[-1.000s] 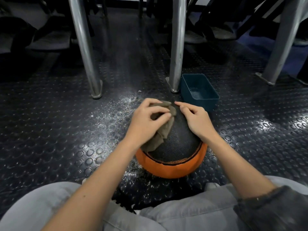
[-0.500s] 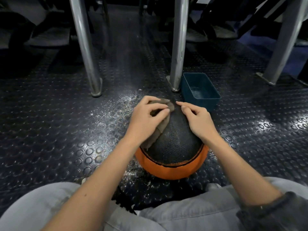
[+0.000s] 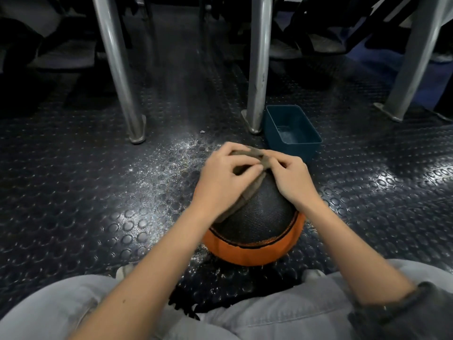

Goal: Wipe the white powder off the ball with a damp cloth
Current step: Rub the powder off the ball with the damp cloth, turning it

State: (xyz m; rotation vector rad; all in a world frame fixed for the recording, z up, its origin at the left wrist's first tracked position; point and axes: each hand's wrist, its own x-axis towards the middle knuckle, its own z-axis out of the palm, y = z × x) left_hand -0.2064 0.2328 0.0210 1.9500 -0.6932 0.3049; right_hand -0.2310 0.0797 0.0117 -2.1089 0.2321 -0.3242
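A black and orange ball (image 3: 257, 222) sits on the studded floor between my knees. A grey-brown damp cloth (image 3: 247, 192) is draped over its far left side. My left hand (image 3: 225, 182) grips the cloth with curled fingers against the ball's top. My right hand (image 3: 291, 180) has its fingertips pinching the cloth's far edge at the top of the ball. The far side of the ball is hidden behind both hands.
White powder (image 3: 169, 165) is scattered on the dark rubber floor (image 3: 73, 192) left of the ball. A teal tub (image 3: 294, 143) with water stands just beyond the ball on the right. Metal legs (image 3: 117, 69) (image 3: 257, 69) (image 3: 411, 60) rise from the floor behind.
My right hand has slid left across the ball's top and taken hold of the cloth's edge. My left hand stays on the cloth, shifted slightly.
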